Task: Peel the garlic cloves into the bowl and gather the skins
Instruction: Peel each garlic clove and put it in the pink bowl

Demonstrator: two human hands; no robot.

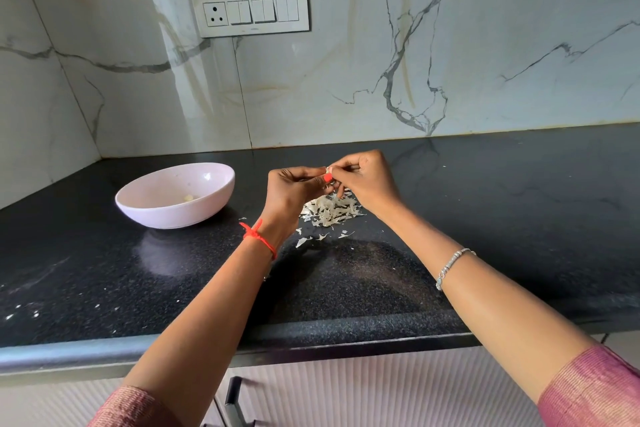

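My left hand [294, 189] and my right hand [367, 180] meet above the black counter, both pinching one small garlic clove [328, 170] between the fingertips; most of the clove is hidden by the fingers. Directly below the hands lies a pile of pale garlic skins [329, 211], with a few loose flakes [306, 240] nearer to me. A pale pink bowl [138, 199] stands to the left of my hands, and a peeled clove [188, 198] lies inside it.
The black speckled counter [485, 218] runs to a marble wall behind, and its front edge [104, 352] is near me. A switch panel [252, 10] sits on the wall. Tiny skin crumbs [20, 314] dot the counter's left front. Cabinet fronts lie below.
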